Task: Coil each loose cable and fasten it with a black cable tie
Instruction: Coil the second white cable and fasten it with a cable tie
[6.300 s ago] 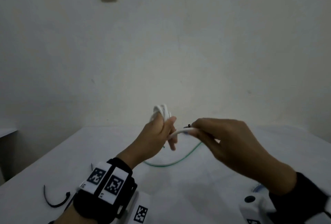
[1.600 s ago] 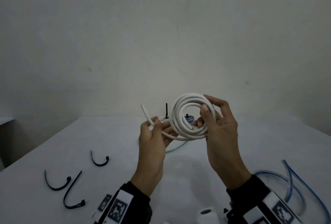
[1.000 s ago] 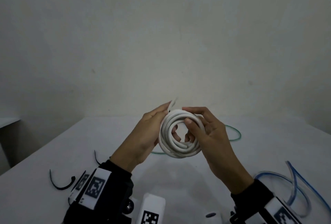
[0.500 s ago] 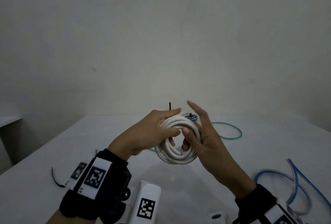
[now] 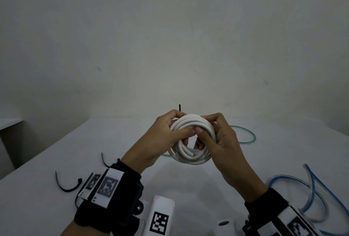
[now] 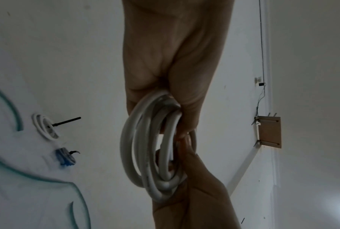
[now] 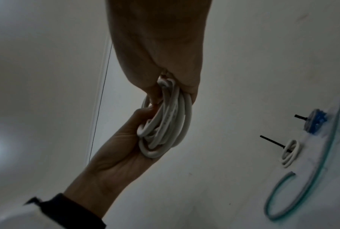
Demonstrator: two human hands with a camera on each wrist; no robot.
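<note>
A thick white cable is wound into a coil of several loops and held upright above the table. My left hand grips its left side, thumb across the front. My right hand grips the right side, and the two thumbs almost touch at the coil's centre. From the left wrist, the coil hangs edge-on between both hands; from the right wrist the coil shows the same way. No tie is on this coil. Loose black cable ties lie on the table at the left.
A small white coil and a blue coil, each with a black tie, lie on the far table. A loose green cable lies behind my hands. A blue cable sprawls at the right. The white table meets a wall.
My right hand's fingers, stretched out half a second ago, now curl round the coil's right side. The loose cable end no longer sticks out of the coil.
</note>
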